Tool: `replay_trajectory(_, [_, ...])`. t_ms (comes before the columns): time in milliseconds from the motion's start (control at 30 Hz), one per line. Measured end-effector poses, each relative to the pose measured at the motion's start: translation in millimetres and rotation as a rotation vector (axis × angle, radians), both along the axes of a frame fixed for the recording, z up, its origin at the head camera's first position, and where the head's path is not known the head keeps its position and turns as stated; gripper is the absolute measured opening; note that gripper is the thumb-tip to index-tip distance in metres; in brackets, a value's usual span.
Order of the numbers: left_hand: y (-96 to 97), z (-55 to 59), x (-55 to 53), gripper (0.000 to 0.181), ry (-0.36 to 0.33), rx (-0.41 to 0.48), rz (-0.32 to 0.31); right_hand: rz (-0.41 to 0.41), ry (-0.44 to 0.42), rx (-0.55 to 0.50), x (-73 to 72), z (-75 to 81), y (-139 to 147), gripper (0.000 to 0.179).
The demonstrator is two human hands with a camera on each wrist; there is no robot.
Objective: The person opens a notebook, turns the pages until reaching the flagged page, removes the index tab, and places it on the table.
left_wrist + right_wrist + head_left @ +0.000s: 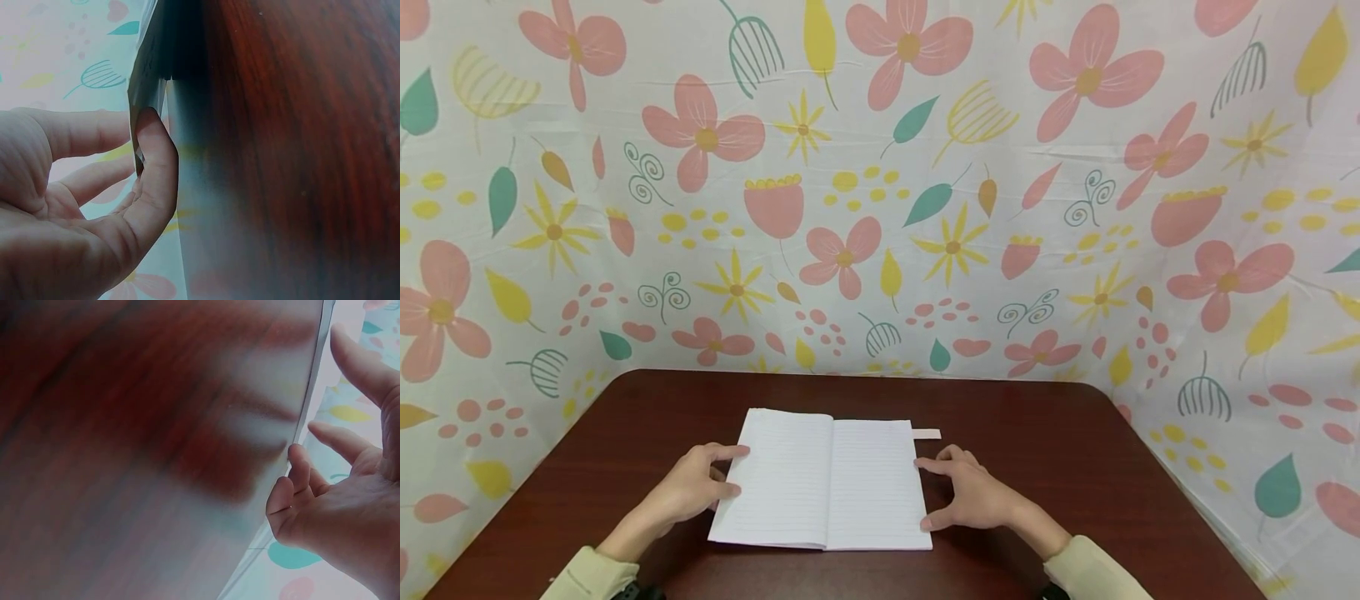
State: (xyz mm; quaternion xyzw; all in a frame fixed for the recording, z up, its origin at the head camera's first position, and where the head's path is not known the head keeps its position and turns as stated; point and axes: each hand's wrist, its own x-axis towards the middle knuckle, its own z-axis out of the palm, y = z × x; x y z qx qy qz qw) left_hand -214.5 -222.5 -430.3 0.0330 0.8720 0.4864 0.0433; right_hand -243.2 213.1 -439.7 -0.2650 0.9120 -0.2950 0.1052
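An open notebook (878, 487) with blank ruled pages lies on the dark table, its crease running near the middle. My left hand (688, 483) grips its left edge, with the thumb and a finger on the top page. In the left wrist view, another finger of the left hand (106, 206) curls beneath the raised edge of the notebook (147, 87). At the right edge, my right hand (973, 493) rests its thumb and index fingertips, spread apart. The right wrist view shows the lower fingers of the right hand (350, 500) loosely bent beside the notebook's thin edge (317, 369).
A narrow white strip (927, 434) sticks out past the notebook's upper right side. The dark reddish-brown table (1015, 417) has rounded far corners. A floral-patterned cloth (880, 208) hangs behind the table and along its sides.
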Motion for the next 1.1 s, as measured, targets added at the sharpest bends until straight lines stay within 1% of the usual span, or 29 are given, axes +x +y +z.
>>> replay_trajectory(367, [-0.2,-0.1,-0.1,0.053,0.001,0.006,-0.006,-0.011,0.003,0.018,1.3,0.5,-1.0,0.085])
replay_trajectory(800, [0.8,1.1,0.1,0.053,0.013,-0.007,0.003,-0.009,0.024,0.029,-1.6,0.6,-3.3,0.084])
replay_trajectory(1100, [1.2,1.0,0.0,0.053,0.008,-0.021,0.012,-0.012,0.017,0.032,-1.2,0.2,-7.8,0.083])
